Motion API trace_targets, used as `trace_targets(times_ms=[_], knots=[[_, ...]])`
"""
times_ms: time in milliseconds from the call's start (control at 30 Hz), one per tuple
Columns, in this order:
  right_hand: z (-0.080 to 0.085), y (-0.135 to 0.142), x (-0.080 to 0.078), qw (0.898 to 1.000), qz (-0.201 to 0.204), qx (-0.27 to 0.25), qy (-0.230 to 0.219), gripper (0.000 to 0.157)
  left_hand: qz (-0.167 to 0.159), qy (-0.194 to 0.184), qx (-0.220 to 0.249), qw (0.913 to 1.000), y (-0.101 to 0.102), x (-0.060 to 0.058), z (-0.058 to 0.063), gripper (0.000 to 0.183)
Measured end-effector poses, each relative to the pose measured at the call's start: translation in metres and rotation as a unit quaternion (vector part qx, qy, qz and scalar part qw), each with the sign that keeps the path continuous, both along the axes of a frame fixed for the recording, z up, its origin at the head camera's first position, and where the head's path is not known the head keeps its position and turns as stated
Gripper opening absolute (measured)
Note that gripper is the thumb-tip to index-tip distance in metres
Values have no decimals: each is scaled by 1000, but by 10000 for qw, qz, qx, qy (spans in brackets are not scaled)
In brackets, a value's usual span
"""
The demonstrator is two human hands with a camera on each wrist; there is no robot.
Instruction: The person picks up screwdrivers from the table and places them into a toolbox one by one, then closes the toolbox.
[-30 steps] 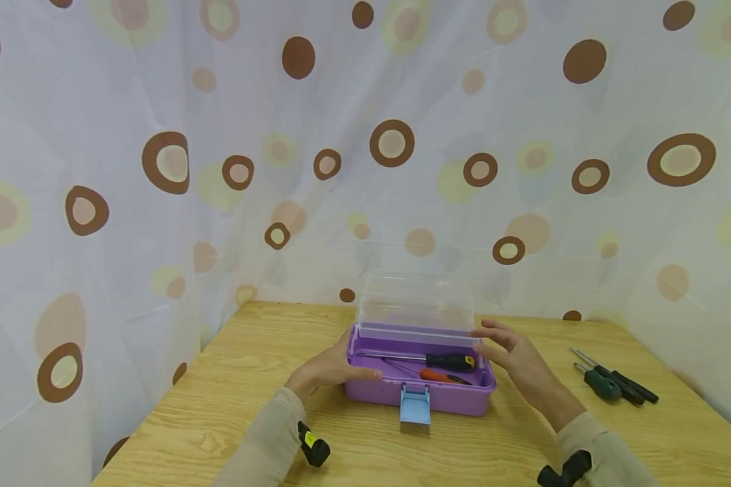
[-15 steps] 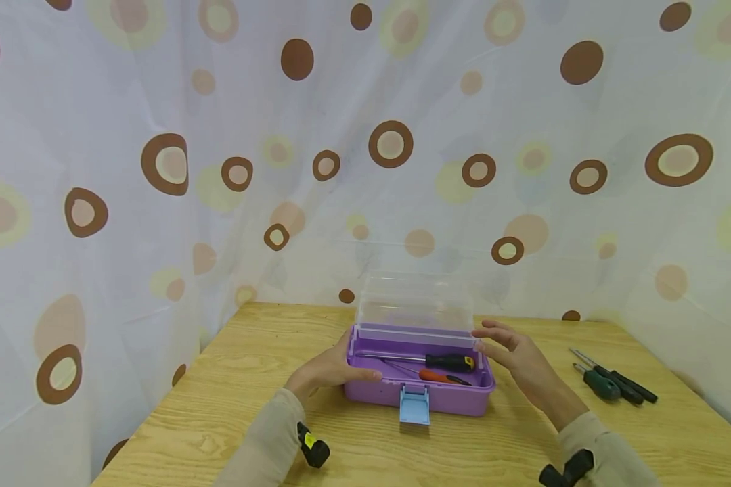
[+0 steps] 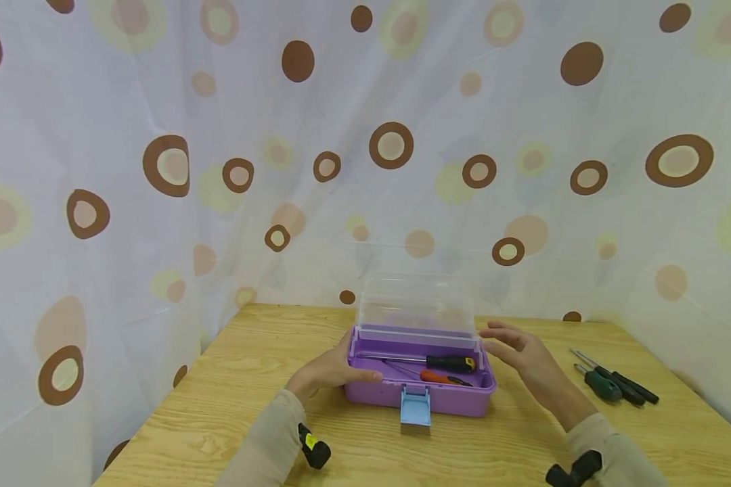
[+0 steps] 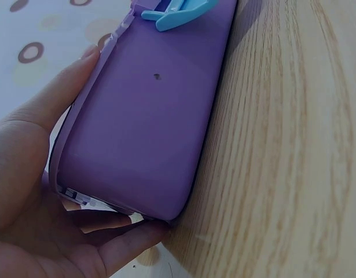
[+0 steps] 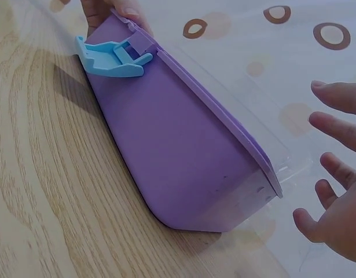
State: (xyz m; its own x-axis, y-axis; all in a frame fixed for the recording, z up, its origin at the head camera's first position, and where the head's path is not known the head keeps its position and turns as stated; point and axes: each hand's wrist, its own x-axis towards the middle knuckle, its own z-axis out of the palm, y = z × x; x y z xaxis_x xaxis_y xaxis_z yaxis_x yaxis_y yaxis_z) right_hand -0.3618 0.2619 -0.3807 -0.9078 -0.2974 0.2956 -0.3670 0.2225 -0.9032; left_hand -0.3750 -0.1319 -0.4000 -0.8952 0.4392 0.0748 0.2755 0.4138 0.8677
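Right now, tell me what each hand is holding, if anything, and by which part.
The left hand grips the purple box by its left end; the right hand holds nothing.

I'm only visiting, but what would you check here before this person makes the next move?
1. Box flat on the table: ok.
2. Lid open, leaning back: ok.
3. Latch hanging free at the front: ok.
4. Left grip on the box's left end: ok; whether firm, cannot tell.
5. Right grip on the box: not ok, fingers apart from its right end.
6. All tools inside: not ok; black screwdriver and orange screwdriver are, three others aren't.
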Motion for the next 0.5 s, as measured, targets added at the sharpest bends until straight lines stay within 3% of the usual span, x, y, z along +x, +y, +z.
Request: trace_targets(times_ms=[500], knots=[[3,20,3,9999,-118,3,-103,55,-6,-26,46,10000,0,1,1,120]])
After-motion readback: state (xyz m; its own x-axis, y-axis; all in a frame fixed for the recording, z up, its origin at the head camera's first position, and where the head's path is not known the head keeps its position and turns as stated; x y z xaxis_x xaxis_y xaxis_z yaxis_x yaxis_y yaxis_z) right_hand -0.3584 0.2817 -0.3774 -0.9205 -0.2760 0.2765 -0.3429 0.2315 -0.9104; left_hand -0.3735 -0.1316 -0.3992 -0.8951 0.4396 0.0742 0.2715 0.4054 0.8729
